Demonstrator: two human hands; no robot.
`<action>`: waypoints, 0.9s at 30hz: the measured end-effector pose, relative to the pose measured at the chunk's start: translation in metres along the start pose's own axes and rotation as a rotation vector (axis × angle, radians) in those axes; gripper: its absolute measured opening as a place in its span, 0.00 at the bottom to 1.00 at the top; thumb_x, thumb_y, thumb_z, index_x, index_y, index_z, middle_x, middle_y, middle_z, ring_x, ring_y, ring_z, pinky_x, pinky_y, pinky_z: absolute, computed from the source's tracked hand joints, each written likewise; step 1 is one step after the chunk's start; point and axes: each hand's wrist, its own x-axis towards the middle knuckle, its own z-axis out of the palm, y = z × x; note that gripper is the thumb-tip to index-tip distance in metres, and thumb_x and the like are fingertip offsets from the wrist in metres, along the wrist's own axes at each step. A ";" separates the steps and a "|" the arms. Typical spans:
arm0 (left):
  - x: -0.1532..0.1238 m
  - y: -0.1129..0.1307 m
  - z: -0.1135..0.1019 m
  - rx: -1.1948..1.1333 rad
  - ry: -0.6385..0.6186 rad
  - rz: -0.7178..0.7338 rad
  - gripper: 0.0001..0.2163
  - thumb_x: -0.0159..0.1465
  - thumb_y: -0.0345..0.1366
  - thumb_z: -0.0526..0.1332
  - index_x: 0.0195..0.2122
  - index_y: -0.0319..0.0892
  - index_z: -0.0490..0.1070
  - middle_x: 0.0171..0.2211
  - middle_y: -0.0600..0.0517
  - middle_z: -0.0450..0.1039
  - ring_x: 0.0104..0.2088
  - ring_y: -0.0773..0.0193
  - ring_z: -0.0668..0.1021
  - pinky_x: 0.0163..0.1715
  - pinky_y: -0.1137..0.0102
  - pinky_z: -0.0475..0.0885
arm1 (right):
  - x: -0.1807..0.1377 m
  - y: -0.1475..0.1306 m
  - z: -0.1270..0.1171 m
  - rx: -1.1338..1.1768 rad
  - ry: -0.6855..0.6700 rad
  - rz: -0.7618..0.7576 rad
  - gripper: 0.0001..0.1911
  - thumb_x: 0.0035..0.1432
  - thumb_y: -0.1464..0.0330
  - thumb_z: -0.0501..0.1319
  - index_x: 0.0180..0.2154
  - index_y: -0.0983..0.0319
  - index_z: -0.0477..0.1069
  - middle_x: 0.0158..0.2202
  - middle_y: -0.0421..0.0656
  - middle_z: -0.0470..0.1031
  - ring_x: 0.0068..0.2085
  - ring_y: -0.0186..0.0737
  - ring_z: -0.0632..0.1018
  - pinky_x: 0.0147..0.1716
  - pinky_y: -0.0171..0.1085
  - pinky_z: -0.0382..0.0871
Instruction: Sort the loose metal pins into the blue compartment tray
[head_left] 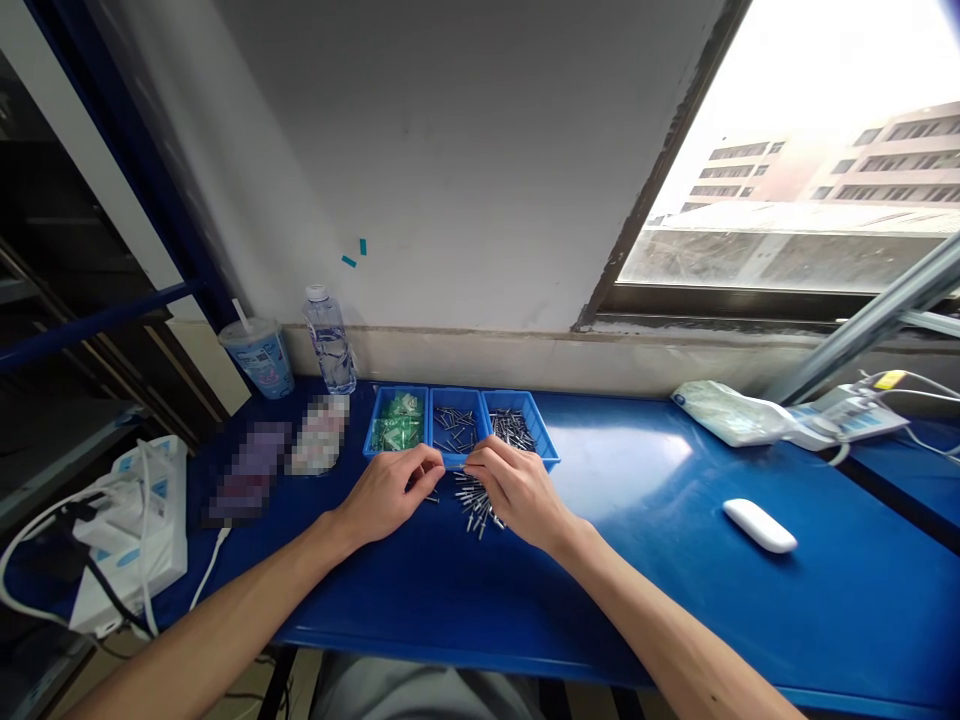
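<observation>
My left hand [390, 490] and my right hand [519, 492] meet just in front of the blue bins, fingertips pinched and almost touching. Something thin and small may be between them, too small to make out. Under and beside my right hand lies a loose pile of small metal screw-like fasteners [474, 508] on the table. Behind the hands, the middle blue bin [457, 397] contains several dark metal fasteners [454, 428]. The right bin [544, 440] holds a denser heap of similar pieces [512, 428]. Green plastic packets [400, 424] fill the left bin [368, 440].
A water bottle [330, 342] and a cup with straw [262, 358] stand at the back left. Power strips with cables [161, 525] lie left. To the right are a white case [759, 526] and a clear plastic bag [731, 412] on the blue table [600, 590].
</observation>
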 end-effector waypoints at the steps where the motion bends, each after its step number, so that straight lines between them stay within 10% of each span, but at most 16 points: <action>1: 0.000 0.000 0.000 -0.003 0.003 -0.003 0.10 0.77 0.41 0.56 0.42 0.43 0.71 0.30 0.57 0.75 0.28 0.67 0.76 0.33 0.73 0.69 | 0.000 0.000 0.000 0.003 0.014 0.000 0.13 0.78 0.70 0.50 0.41 0.61 0.70 0.37 0.44 0.75 0.33 0.36 0.75 0.31 0.34 0.65; 27: -0.004 -0.001 0.005 -0.031 -0.062 0.070 0.09 0.76 0.37 0.56 0.41 0.42 0.73 0.31 0.54 0.75 0.29 0.66 0.74 0.32 0.72 0.66 | -0.001 -0.009 0.009 0.047 -0.029 -0.039 0.14 0.79 0.67 0.50 0.40 0.60 0.68 0.35 0.44 0.74 0.32 0.37 0.73 0.31 0.35 0.64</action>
